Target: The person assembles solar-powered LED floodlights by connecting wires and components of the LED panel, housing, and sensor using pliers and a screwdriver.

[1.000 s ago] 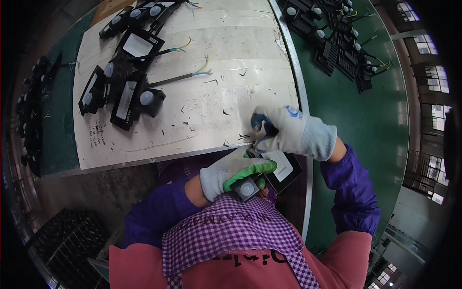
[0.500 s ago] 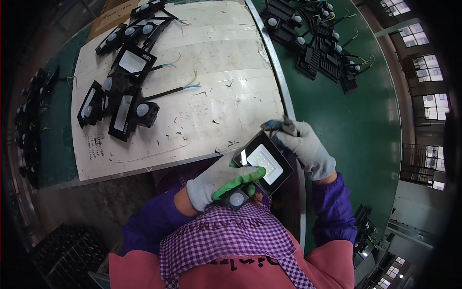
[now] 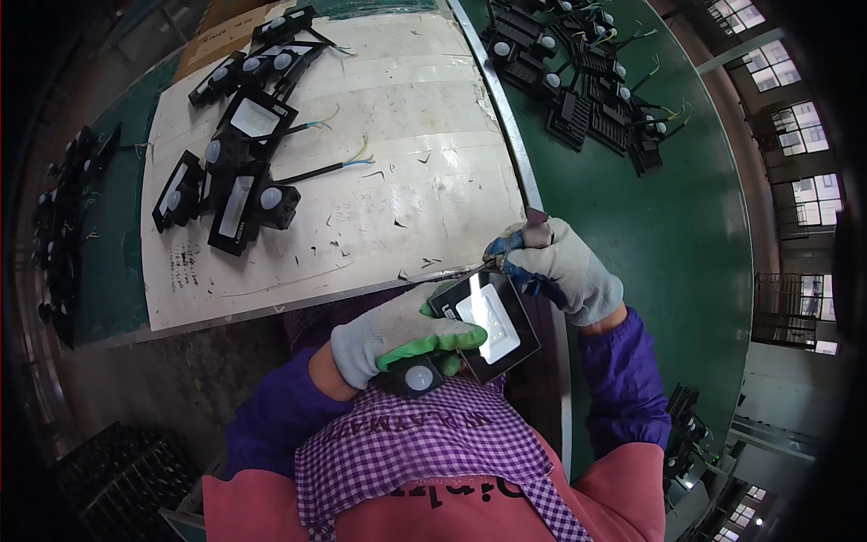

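Observation:
Above my lap, my left hand (image 3: 411, 334), in a white glove with a green palm, grips an LED floodlight (image 3: 508, 348). Its glass face is turned up, showing a white lit-looking panel, and my thumb lies over the glass. Below my fingers hangs the floodlight's domed motion sensor (image 3: 419, 378). My right hand (image 3: 560, 271), in a white glove with blue fingertips, is closed at the lamp's far corner. A small flat brownish end sticks up from those fingers; what they pinch is mostly hidden.
More sensor floodlights (image 3: 237, 212) with loose wires lie on the white board (image 3: 433, 117), among small black scraps. Several finned lamps (image 3: 569, 117) rest on the green table (image 3: 632, 235) beyond a metal edge (image 3: 506, 117). Other lamps (image 3: 63, 226) stand far left.
The floodlight has shifted slightly left and down with my left hand, and glare now crosses its glass. My right hand has moved slightly left, staying at the far corner.

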The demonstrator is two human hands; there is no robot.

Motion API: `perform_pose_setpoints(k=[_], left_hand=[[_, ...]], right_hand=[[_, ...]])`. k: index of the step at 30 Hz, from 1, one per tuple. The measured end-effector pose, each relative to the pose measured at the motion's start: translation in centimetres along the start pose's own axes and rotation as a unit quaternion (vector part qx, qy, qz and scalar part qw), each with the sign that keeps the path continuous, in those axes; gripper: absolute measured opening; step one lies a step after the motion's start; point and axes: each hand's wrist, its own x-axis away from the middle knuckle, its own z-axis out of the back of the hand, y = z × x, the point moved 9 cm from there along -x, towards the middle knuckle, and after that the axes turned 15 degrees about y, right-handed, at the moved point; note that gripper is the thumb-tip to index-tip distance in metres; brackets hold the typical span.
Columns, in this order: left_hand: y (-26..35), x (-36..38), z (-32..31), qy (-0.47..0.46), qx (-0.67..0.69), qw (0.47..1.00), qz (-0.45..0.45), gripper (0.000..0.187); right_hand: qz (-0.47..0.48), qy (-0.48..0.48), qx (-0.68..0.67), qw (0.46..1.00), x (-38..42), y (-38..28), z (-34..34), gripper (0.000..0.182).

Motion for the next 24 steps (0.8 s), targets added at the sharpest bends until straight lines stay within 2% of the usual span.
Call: perform_pose_setpoints(k=[2,5,8,9,13,20,22,24], left_hand=[[0.0,0.1,-0.2,-0.019,-0.004,1.0,0.014,0.054],[-1.4,-0.4,-0.7,-0.036,-0.03,0.998,0.04,0.05],[0.2,0.0,-0.5,0.018,-0.004,1.0,0.014,0.042],[0.5,0.1,-0.6,0.009,-0.002,1.0,0.007,0.04],[1.1,0.2,-0.2,0.012,0.018,1.0,0.0,0.031],[1.3,0.3,-0.5,0.021,0.037,0.999,-0.011,0.029],[1.1,0.1,-0.3,0.019,0.024,1.0,0.0,0.036],[1.2,0.0,-0.3,0.022,0.016,1.0,0.002,0.044]], right_hand=[[0.033,-0.004,0.023,0.999,0.1,-0.8,-0.5,0.016],[0.171,-0.015,0.169,0.971,0.5,-1.9,-2.3,0.015],[0.1,0.062,0.063,0.991,-0.1,-0.2,-0.3,0.02],[0.033,0.047,0.014,0.998,0.3,-0.1,0.0,0.025],[-0.001,0.077,-0.018,0.997,0.8,0.2,0.8,0.029],[0.046,0.068,-0.001,0.997,0.5,0.0,0.7,0.026],[0.028,0.067,0.026,0.997,0.9,-0.5,0.4,0.025],[0.015,0.062,-0.014,0.998,0.8,-0.3,0.3,0.024]])
